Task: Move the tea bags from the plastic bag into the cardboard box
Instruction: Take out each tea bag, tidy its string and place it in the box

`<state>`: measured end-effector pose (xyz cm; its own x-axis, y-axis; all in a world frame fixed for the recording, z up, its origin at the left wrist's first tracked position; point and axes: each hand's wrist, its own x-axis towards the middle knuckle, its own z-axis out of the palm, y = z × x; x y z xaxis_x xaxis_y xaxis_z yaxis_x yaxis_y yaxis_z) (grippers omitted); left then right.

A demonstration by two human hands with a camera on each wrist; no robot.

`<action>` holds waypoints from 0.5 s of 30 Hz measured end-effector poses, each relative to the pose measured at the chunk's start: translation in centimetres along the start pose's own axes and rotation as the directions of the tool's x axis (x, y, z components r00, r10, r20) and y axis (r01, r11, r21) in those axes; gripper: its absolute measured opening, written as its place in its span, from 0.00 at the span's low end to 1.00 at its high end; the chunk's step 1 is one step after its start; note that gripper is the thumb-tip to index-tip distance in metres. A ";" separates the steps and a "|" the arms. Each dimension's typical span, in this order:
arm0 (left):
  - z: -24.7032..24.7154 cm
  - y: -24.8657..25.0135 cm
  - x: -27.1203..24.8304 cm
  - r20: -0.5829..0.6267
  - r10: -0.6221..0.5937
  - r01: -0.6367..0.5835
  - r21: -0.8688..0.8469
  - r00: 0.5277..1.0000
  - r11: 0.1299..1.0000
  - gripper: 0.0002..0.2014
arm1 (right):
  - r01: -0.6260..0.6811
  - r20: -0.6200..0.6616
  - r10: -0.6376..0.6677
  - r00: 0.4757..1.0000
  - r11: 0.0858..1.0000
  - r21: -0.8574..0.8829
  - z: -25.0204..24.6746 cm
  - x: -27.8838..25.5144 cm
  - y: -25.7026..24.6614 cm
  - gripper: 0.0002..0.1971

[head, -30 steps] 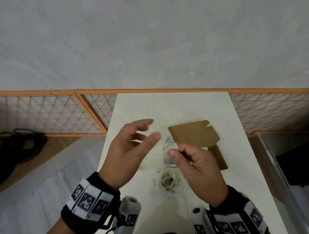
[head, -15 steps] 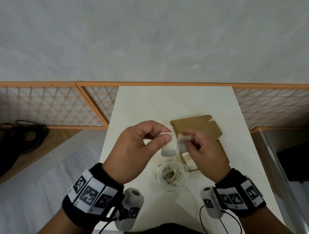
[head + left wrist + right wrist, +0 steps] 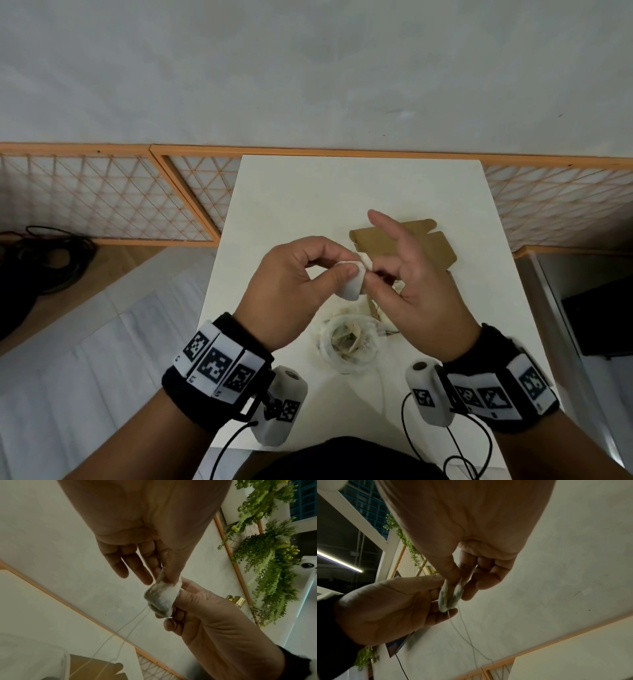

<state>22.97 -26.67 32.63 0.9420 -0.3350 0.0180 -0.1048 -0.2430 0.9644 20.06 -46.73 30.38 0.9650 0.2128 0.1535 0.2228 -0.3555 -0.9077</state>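
While we hold the tea bags (image 3: 352,287) in the air above the middle of the table (image 3: 281,192), our left hand (image 3: 291,294) pinches one white bag between thumb and forefinger. Our right hand (image 3: 411,281) pinches a second bag that lies against the first, its other fingers spread. Thin strings (image 3: 120,631) trail down from them. Just below, on the near side, lies the plastic bag (image 3: 347,344), with more tea inside. Beyond our hands the cardboard box (image 3: 431,246) stands open, on the far right. We judge the step to be separating two tangled bags; next we need to free the strings and carry the bags to the box.
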 end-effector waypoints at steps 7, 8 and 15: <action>-0.6 -1.7 -1.4 -0.046 -0.084 0.084 0.002 0.995 0.996 0.02 | -0.177 0.025 0.179 0.984 0.983 -0.053 2.2 -0.7 4.7 0.07; -0.9 -2.0 -1.6 -0.062 -0.098 0.098 -0.004 0.993 0.995 0.03 | -0.197 0.048 0.206 0.977 0.970 -0.144 2.8 -1.0 6.5 0.05; -1.7 -3.2 -2.8 -0.143 -0.186 0.180 -0.052 0.972 0.982 0.16 | -0.003 0.399 0.396 0.827 0.713 -0.702 9.2 -2.9 17.7 0.14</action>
<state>21.18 -23.44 29.90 0.9809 -0.1499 -0.1237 0.0831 -0.2516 0.9642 19.91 -45.29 10.29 0.8312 0.3980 -0.3882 0.2530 -0.8925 -0.3733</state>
